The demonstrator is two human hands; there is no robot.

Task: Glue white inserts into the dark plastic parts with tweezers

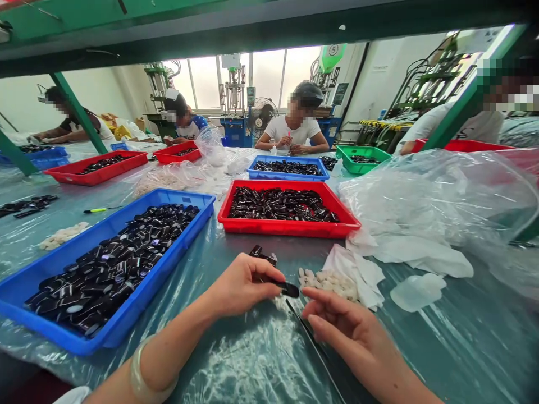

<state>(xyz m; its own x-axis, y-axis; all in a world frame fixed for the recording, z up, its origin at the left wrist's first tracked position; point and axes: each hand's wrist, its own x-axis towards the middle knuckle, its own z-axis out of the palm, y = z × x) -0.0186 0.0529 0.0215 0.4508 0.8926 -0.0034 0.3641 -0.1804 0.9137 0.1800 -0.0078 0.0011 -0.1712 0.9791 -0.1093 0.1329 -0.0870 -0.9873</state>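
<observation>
Far left on the table (236, 348): loose black parts (31, 205), and nearer, a small heap of white pieces (63, 235). Right of these, a yellow-green pen (96, 210).

Left, near: a long blue tray (130, 308), its bed thick with dark parts (122, 258).

Centre: left hand (244, 286) pinches one black piece (289, 289) between thumb and forefinger, the rounded end jutting right, raised over the table. Just beyond the hand, a few spare parts (263, 255) lie loose. Farther back, a red tray (290, 227), also well filled.

Between the hands, a long, thin dark tool (314, 339) slants toward the near right; cannot tell whether the right hand bears on it.

Right hand (349, 325): thumb and forefinger apart, no grip visible. Forefinger points at the held piece's end, touching or just beside it, cannot tell which. Beyond it, a second white heap (330, 283), then a crumpled cloth (360, 275) and a translucent bottle (416, 292) on its side.

Judgement: a single piece is being worked at its exposed end. The next move calls for a steady left pinch and a light, exact right fingertip.
</observation>
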